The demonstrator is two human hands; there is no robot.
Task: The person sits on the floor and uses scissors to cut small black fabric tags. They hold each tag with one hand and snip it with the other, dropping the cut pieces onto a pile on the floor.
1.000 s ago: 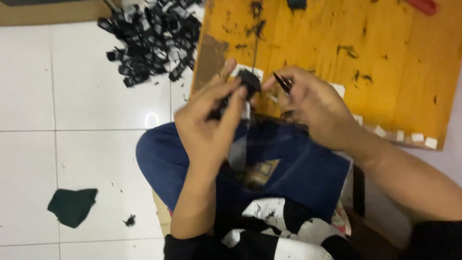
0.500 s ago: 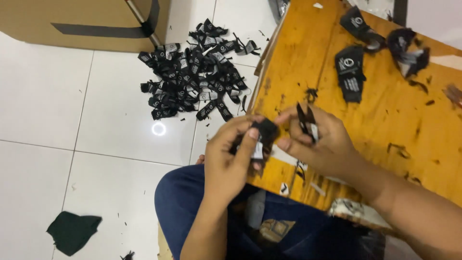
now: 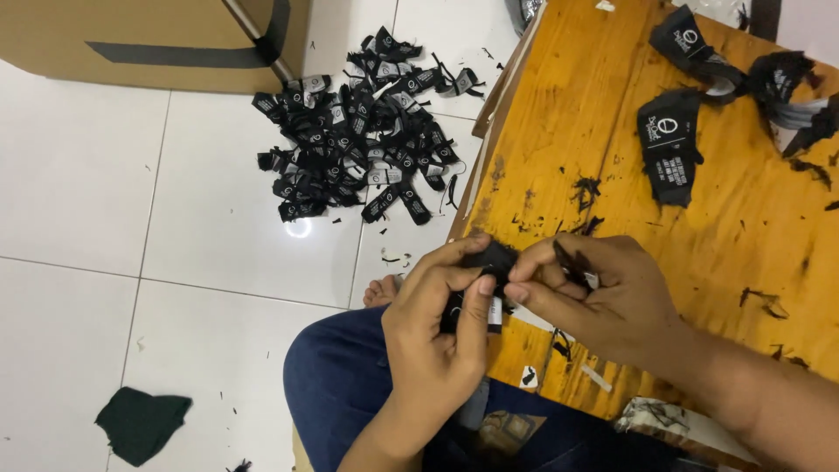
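My left hand (image 3: 437, 323) and my right hand (image 3: 603, 293) meet at the near edge of an orange wooden board (image 3: 699, 227). Both pinch one small black fabric label (image 3: 491, 260) between thumbs and fingertips. The right hand also keeps a small dark tool (image 3: 568, 262) tucked under its fingers; what kind it is I cannot tell. More black labels with white print (image 3: 671, 144) lie on the board's far part.
A pile of several black labels (image 3: 358, 131) lies on the white tiled floor left of the board. A cardboard box (image 3: 157, 39) stands at the top left. A dark green cloth scrap (image 3: 140, 424) lies at the bottom left. My blue-trousered knee (image 3: 341, 385) is below the hands.
The view has tilted up and left, bringing the floor pile and box into sight. My hands stay together on the label and have closed in tighter on it.
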